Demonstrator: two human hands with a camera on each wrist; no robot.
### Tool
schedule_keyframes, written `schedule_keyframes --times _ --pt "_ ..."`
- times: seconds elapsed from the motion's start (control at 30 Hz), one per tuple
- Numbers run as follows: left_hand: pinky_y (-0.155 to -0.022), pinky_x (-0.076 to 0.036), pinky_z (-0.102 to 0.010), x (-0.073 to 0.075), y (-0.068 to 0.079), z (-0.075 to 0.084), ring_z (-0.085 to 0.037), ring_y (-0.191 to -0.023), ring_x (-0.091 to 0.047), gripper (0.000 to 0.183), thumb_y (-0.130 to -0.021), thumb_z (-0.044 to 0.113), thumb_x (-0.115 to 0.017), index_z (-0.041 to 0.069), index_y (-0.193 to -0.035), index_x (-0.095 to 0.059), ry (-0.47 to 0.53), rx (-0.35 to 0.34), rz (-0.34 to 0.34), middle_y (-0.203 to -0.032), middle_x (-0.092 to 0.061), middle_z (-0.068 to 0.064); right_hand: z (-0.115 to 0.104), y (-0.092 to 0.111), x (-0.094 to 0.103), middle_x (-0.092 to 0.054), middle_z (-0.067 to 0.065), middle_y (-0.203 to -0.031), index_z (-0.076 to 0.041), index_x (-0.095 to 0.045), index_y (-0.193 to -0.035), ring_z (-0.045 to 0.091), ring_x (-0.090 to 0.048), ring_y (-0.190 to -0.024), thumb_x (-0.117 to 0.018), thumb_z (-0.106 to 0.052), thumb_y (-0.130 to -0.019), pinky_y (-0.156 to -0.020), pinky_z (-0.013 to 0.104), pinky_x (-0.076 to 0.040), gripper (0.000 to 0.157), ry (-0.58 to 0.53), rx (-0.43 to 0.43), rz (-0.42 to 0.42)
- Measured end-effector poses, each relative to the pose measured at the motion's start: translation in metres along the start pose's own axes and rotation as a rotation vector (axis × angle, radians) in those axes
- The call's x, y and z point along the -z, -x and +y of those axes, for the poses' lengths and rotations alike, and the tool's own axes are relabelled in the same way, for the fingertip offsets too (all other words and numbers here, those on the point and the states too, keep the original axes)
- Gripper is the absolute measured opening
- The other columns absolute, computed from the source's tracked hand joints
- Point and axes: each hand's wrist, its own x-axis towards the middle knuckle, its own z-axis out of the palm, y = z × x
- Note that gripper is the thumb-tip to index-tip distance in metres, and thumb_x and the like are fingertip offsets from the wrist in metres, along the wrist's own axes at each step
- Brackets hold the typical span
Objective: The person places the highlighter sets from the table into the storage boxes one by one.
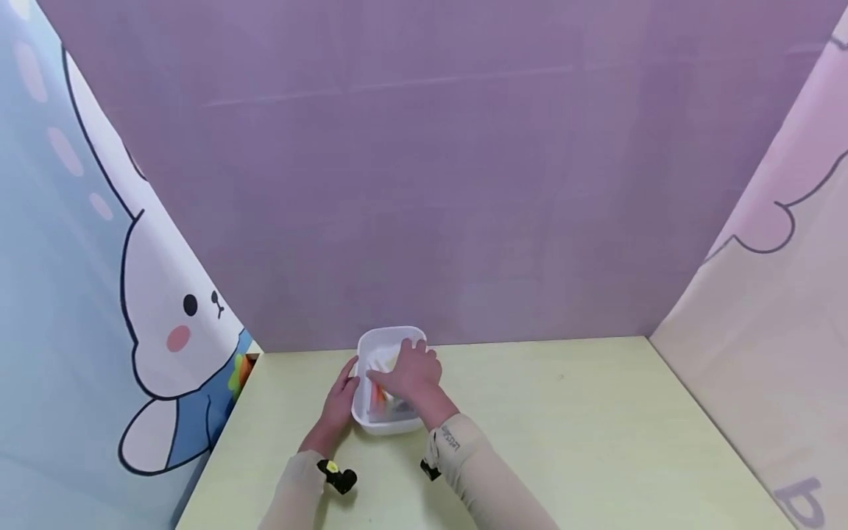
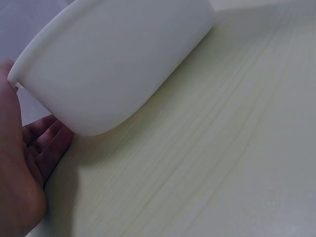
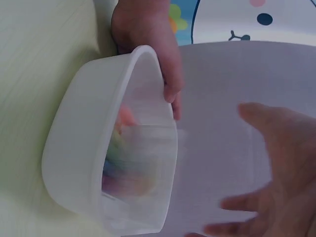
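A white plastic tub (image 1: pixel 389 427) stands at the far side of the table. My left hand (image 1: pixel 336 406) holds its left side, thumb at the rim; in the left wrist view the fingers (image 2: pixel 52 143) bend beside the outer wall (image 2: pixel 123 59). Inside the tub lies a clear, bag-like packet (image 1: pixel 391 405) with orange and other coloured pieces, blurred by motion in the right wrist view, where red, green and blue show. Over the tub's opening is my right hand (image 1: pixel 412 372), its fingers spread and nothing between them. In the head view it covers part of the contents.
The pale wood-grain table (image 1: pixel 563 442) extends to the right and in front of the tub. Behind it rises a purple backdrop (image 1: pixel 450 184). A rabbit-print panel (image 1: pixel 172 353) borders the left side, a pale printed panel (image 1: pixel 768 353) the right.
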Motion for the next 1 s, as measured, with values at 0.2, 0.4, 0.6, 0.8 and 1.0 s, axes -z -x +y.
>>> schedule_keyframes --times 0.2,0.4,0.6,0.8,1.0 --pt "-0.092 -0.046 -0.041 0.001 0.000 0.004 -0.030 -0.111 -0.055 0.048 -0.104 0.032 -0.042 0.032 -0.152 -0.034 0.005 0.000 -0.002 -0.127 -0.056 -0.019 0.003 0.004 0.003 -0.062 0.005 -0.086 -0.008 -0.063 -0.109 0.021 -0.058 -0.072 -0.060 -0.067 -0.081 -0.053 0.035 -0.045 0.065 0.010 0.029 -0.061" --pt "-0.091 -0.047 -0.042 0.001 0.006 0.001 -0.031 -0.109 -0.057 0.048 -0.104 0.030 -0.043 0.031 -0.151 -0.034 0.021 0.017 -0.001 -0.126 -0.057 -0.020 0.021 0.014 0.002 -0.064 0.003 -0.080 -0.010 -0.065 -0.097 0.020 -0.058 -0.067 -0.063 -0.049 -0.086 -0.050 0.035 -0.043 0.041 -0.081 0.080 -0.059" --pt "-0.086 -0.048 -0.037 0.004 0.003 0.015 -0.028 -0.105 -0.057 0.050 -0.104 0.024 -0.045 0.024 -0.153 -0.033 0.097 0.017 -0.053 -0.123 -0.056 -0.021 0.039 0.020 0.009 -0.069 0.005 -0.094 -0.010 -0.068 -0.110 0.024 -0.063 -0.083 -0.064 -0.040 -0.089 -0.057 0.036 -0.047 0.037 -0.142 0.125 -0.012" --pt "-0.087 -0.049 -0.039 0.007 -0.001 0.015 -0.033 -0.108 -0.058 0.052 -0.104 0.021 -0.046 0.007 -0.152 -0.031 0.137 0.026 -0.071 -0.127 -0.053 -0.029 0.059 0.031 0.010 -0.067 0.003 -0.088 -0.009 -0.069 -0.109 0.020 -0.061 -0.079 -0.064 -0.033 -0.088 -0.058 0.034 -0.047 0.032 -0.192 0.200 0.006" --pt "-0.083 -0.051 -0.037 0.007 0.014 0.013 -0.036 -0.106 -0.059 0.050 -0.103 0.023 -0.048 0.000 -0.146 -0.036 0.038 0.017 -0.007 -0.124 -0.054 -0.031 0.081 0.050 0.005 -0.064 0.004 -0.087 -0.008 -0.068 -0.105 0.016 -0.056 -0.072 -0.066 -0.029 -0.087 -0.058 0.032 -0.045 0.028 -0.240 0.273 -0.003"
